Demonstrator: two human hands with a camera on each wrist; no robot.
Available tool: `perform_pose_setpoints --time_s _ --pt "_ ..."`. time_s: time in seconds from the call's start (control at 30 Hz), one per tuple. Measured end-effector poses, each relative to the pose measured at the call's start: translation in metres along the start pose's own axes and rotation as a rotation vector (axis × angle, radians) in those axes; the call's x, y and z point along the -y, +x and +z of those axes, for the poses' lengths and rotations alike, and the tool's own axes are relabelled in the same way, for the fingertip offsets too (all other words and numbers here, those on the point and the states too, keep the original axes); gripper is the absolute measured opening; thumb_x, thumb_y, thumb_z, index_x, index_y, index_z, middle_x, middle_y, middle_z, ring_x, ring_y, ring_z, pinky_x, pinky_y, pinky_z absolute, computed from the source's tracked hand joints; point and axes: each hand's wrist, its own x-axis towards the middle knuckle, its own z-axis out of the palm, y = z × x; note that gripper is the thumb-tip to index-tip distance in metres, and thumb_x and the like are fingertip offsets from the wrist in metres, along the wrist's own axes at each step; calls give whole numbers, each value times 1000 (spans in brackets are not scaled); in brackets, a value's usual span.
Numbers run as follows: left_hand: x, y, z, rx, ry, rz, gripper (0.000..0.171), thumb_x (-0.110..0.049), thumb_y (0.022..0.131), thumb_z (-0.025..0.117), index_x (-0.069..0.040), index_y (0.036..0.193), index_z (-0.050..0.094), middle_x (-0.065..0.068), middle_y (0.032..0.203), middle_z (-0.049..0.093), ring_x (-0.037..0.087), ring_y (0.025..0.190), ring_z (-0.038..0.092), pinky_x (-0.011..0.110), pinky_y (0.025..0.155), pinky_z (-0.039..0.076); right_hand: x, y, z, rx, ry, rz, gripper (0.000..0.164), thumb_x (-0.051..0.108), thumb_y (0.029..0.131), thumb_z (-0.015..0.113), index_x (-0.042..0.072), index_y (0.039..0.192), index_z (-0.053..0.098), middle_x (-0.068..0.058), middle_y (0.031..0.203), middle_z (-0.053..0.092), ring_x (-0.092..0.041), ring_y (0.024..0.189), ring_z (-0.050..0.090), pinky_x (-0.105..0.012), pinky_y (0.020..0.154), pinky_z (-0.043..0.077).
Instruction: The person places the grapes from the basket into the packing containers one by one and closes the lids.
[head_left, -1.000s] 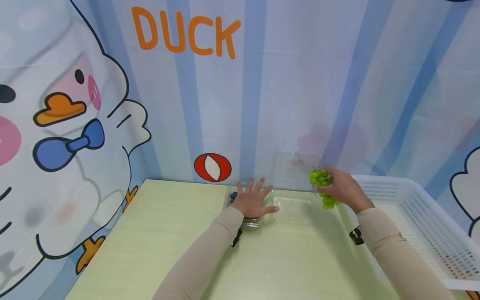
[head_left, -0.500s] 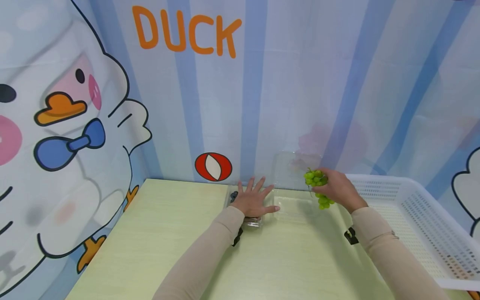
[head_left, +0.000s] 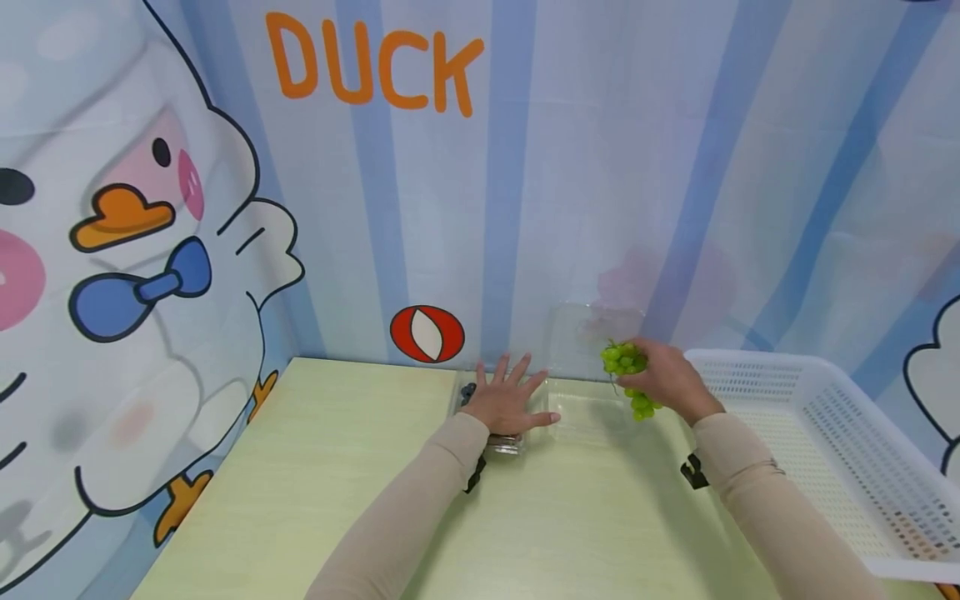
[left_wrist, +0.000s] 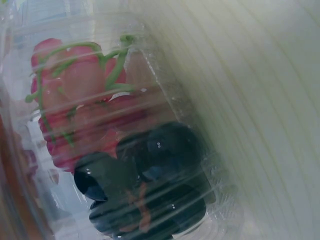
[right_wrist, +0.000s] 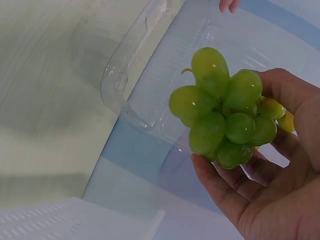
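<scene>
My left hand lies with fingers spread over a clear plastic clamshell box at the table's back edge. Through its plastic, the left wrist view shows red grapes with green stems and a cluster of dark grapes. My right hand grips a bunch of green grapes, thumb and fingers curled round it. Beside the first box, a second clear box stands with its lid raised against the backdrop. The green grapes are held over this box's right side.
A white perforated plastic basket stands at the right, beside my right forearm. Behind the pale wooden table hangs a blue-striped backdrop with a duck printed on it.
My right hand has moved left with the green grapes, away from the basket and towards the second box. The left hand has stayed on the first box.
</scene>
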Motion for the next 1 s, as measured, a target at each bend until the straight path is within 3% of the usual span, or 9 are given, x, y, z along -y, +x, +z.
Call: perform_pose_setpoints --time_s 0.3,0.6,1.0 --pt "0 -2 -2 1 4 -1 84 -77 96 36 -32 164 21 5 172 3 41 157 3 76 115 6 1 7 7 6 -21 -13 66 26 93 74 -1 147 48 -28 132 60 -43 114 60 -60 93 50" --pt "-1 0 -1 13 3 -7 84 -79 95 36 -34 164 18 4 172 1 40 157 1 75 115 4 1 13 14 16 -17 -34 63 24 91 76 -1 144 52 -25 124 64 -38 106 63 -55 90 52" --pt "1 4 4 13 20 -18 86 -82 93 33 -36 164 17 2 173 0 38 157 0 75 116 4 1 19 26 30 -8 -25 62 22 90 76 0 143 53 -25 129 62 -40 112 61 -59 94 50"
